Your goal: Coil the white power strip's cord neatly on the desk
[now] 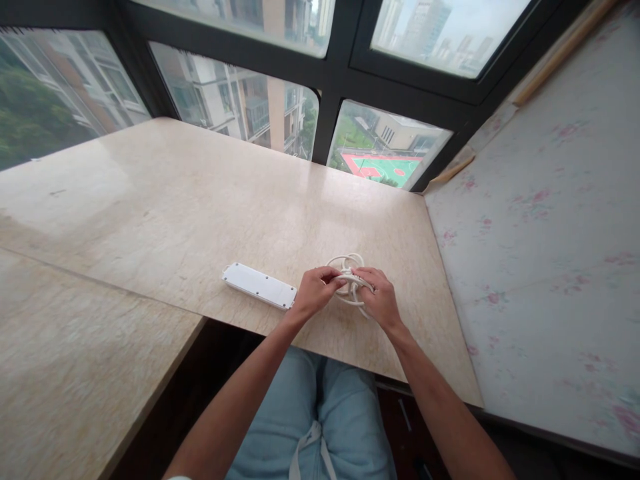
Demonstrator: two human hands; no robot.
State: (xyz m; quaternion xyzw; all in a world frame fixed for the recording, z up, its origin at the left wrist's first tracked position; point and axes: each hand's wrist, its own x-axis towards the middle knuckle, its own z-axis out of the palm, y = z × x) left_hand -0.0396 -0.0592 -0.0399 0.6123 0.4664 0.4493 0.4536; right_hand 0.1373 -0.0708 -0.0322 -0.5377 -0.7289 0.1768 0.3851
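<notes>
A white power strip (260, 286) lies on the stone counter, its screwed underside facing up. To its right is a loosely coiled white cord (353, 261) with several loops. My left hand (317, 288) pinches a strand of the cord between thumb and fingers, close to the strip's right end. On the other side of the coil, my right hand (379, 294) is closed around more of the cord. Where the cord meets the strip is hidden behind my left hand.
The beige stone counter (240, 207) runs back to dark-framed windows (337, 80). A flowered wall (545, 233) bounds the right side. At the left, another counter section (75, 353) juts toward me beside a dark gap. My legs (310, 407) are at the front edge.
</notes>
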